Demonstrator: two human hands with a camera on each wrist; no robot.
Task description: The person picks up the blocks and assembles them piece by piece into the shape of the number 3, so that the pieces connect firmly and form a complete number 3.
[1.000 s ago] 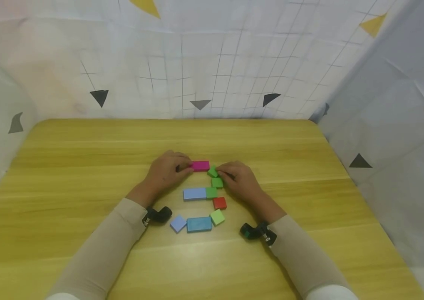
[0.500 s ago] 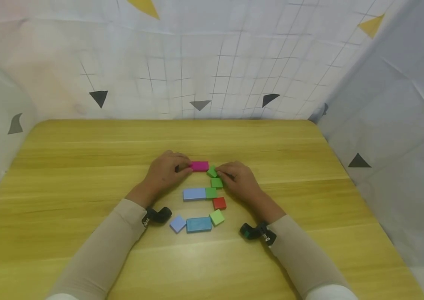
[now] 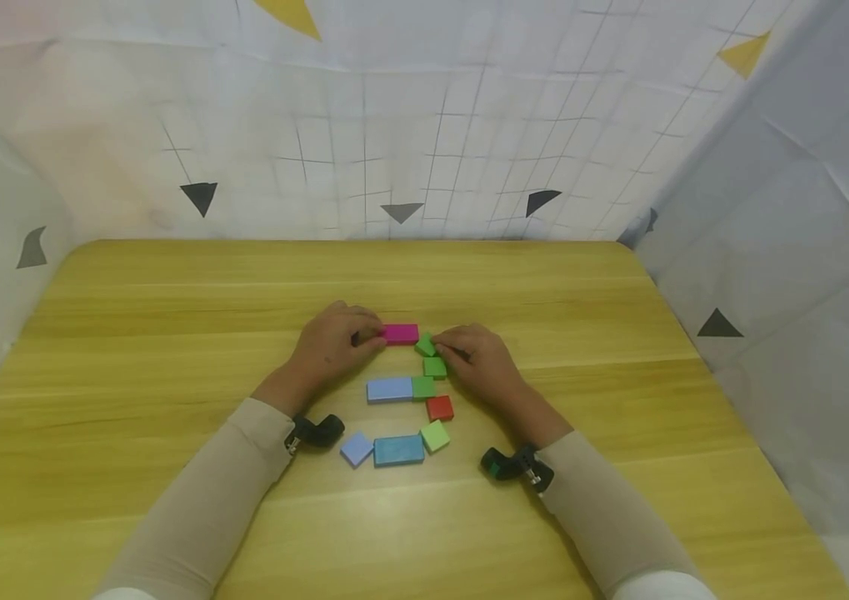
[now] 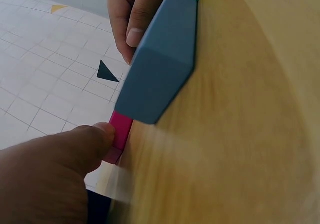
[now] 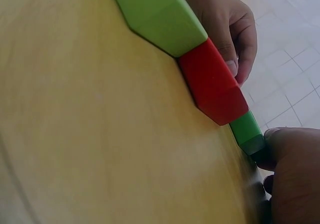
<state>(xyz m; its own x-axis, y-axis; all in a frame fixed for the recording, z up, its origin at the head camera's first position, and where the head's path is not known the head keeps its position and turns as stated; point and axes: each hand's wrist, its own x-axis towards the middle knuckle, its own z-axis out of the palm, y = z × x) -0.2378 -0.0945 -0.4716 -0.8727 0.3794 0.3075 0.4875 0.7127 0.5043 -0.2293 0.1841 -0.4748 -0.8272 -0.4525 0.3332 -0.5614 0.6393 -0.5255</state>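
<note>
In the head view my left hand [image 3: 332, 343] pinches the left end of a magenta rectangular block [image 3: 402, 335] lying flat on the table. Its thumb also shows against the magenta block [image 4: 121, 128] in the left wrist view. Across from it, my right hand [image 3: 482, 358] has thumb and fingertips closed on a small, turned green block [image 3: 425, 344] at the magenta block's right end. Just below lies another green block [image 3: 435, 367]. The far sides of both held blocks are partly hidden by fingers.
Nearer me lie a periwinkle block [image 3: 390, 390] touching a green block [image 3: 423, 387], a red block [image 3: 440, 407], a lime block [image 3: 435, 436], a blue block [image 3: 398, 451] and a tilted lilac block [image 3: 357, 449]. White patterned cloth [image 3: 409, 125] stands behind the wooden table [image 3: 169, 283].
</note>
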